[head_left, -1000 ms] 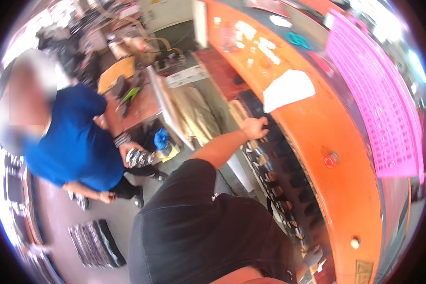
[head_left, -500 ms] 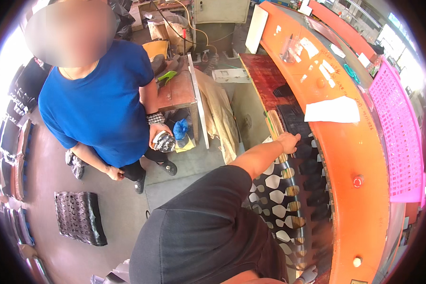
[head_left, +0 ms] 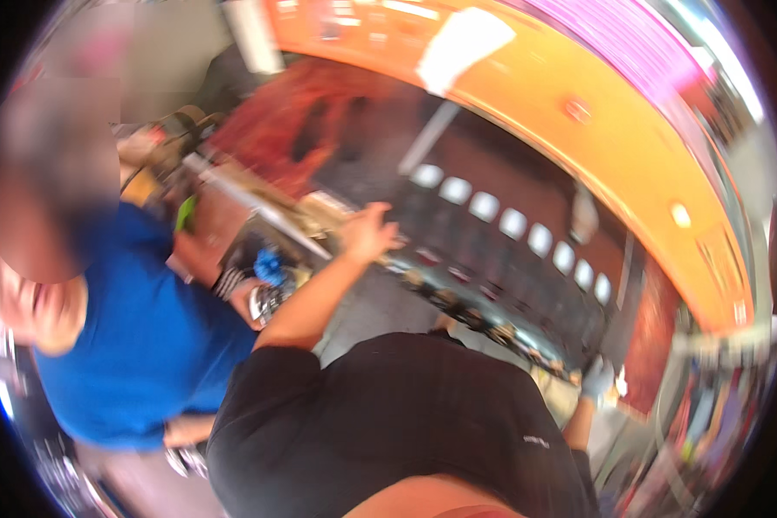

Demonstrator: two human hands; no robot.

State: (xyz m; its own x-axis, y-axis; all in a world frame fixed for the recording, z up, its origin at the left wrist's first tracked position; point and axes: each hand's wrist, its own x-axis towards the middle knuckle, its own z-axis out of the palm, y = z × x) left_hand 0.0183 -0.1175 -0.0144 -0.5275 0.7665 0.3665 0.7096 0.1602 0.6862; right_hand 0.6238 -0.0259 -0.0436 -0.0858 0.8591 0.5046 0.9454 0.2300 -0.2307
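A black sheet (head_left: 492, 274) lies on the bed of an orange machine, with pale rounded shapes (head_left: 484, 206) in a row along its far side. My bare left hand (head_left: 371, 233) is at the sheet's left end, its fingers apart and stretched over the edge. Whether it grips the sheet is blurred. My right hand (head_left: 597, 378), in a light grey glove, is at the sheet's near right corner, fingers too smeared to read. Along the sheet's near edge runs a row of cut-outs.
The orange machine beam (head_left: 527, 82) arches over the far side, a white paper (head_left: 462, 47) on it. Behind stands a pink basket (head_left: 613, 39). Red boards (head_left: 272, 121) flank the bed. At my left a person in a blue shirt (head_left: 138, 319) holds something grey and black.
My view has swung right, blurring the scene. More of the sheet and my gloved right hand show now. The left hand stays by the sheet's left end.
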